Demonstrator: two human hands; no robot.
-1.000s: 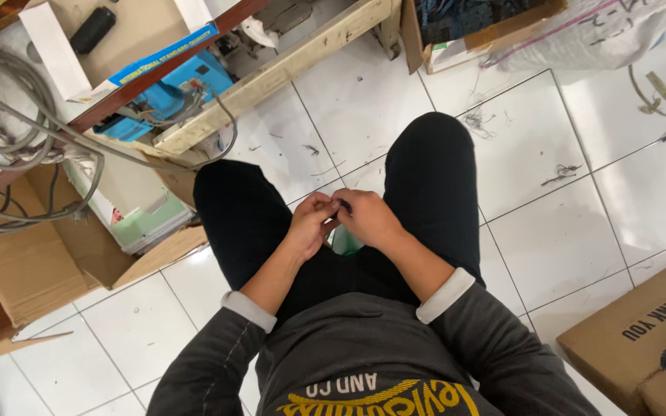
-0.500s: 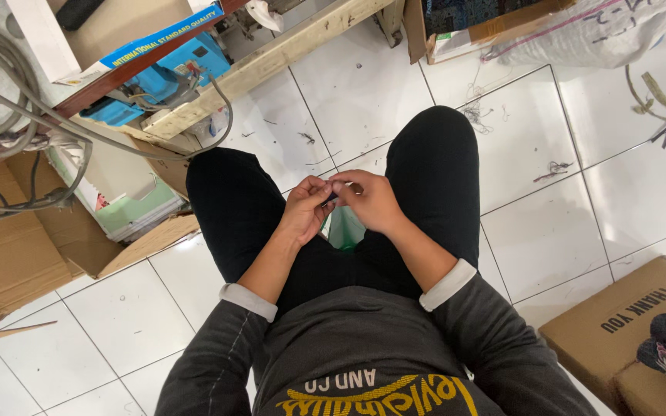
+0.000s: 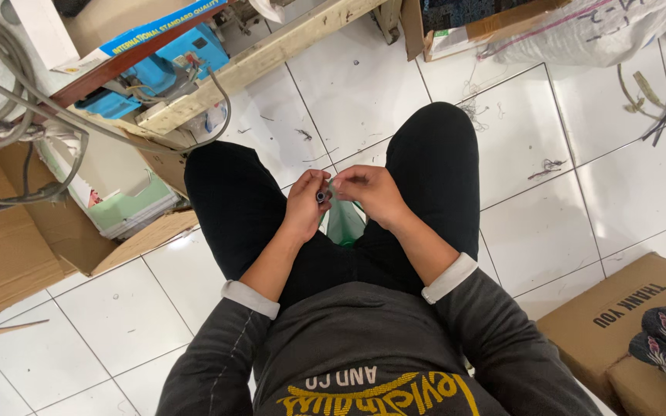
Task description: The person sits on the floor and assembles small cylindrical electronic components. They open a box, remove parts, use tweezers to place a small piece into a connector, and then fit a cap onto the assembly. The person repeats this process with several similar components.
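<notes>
I am seated, looking down at my lap in black trousers. My left hand (image 3: pixel 304 203) and my right hand (image 3: pixel 369 192) meet between my knees. The left fingers pinch a small dark cylindrical piece (image 3: pixel 321 197). The right fingers hold the top of a thin greenish transparent plastic bag (image 3: pixel 345 222) that hangs down between my legs. Both hands touch at the fingertips; what else lies between them is hidden.
White tiled floor (image 3: pixel 348 92) lies ahead. At left are cardboard boxes (image 3: pixel 9 246), grey cables (image 3: pixel 9 115), a blue box (image 3: pixel 156 54) and a wooden plank (image 3: pixel 264 54). A brown cardboard box (image 3: pixel 618 323) stands at lower right, another box and a plastic sack at the top right.
My hands stay together at my lap, with the fingers shifting slightly around the small piece and the bag. The view has tilted a little.
</notes>
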